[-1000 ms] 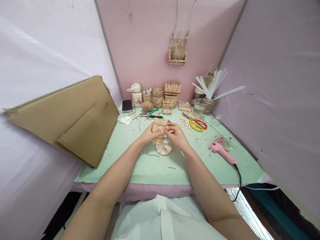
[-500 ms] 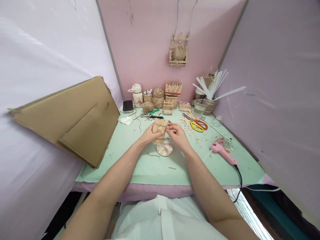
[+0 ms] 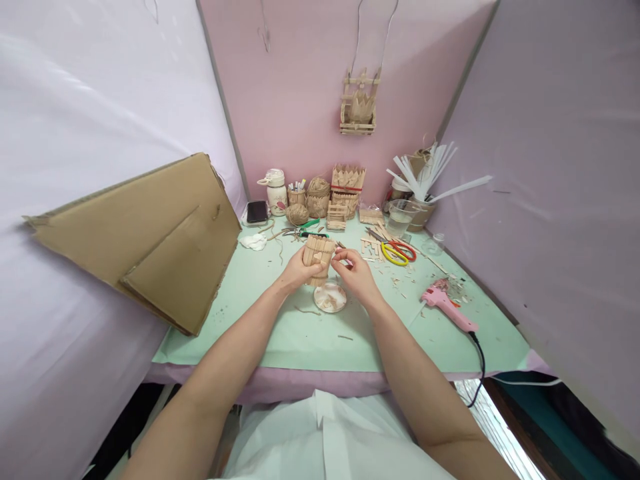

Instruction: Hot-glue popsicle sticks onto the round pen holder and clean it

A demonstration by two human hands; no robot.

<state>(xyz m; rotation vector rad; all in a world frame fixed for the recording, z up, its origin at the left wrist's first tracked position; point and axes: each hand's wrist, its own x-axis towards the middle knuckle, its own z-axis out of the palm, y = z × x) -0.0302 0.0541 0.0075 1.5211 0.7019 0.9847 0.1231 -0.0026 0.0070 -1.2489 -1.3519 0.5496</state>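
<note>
A small wooden-stick cup [image 3: 318,252] with a light heart on its side is held upright, slightly tilted, in my left hand [image 3: 298,270], the thumb across its front. My right hand [image 3: 354,272] is close to the cup's right edge, its thumb and fingertips pinched together; what they hold, if anything, is too small to make out. Below the cup, a round white dish [image 3: 330,298] with brownish bits lies on the green tabletop [image 3: 295,343].
Scissors [image 3: 395,253] and loose sticks lie right of my hands, with a pink glue gun [image 3: 447,307] nearer. Pliers [image 3: 307,232], twine balls [image 3: 297,214] and stick-made holders [image 3: 349,180] are behind. Cardboard [image 3: 170,253] leans at left.
The cup has turned slightly in my left hand. My right hand stays close beside it, its fingers slightly shifted. The whole view has shifted a little.
</note>
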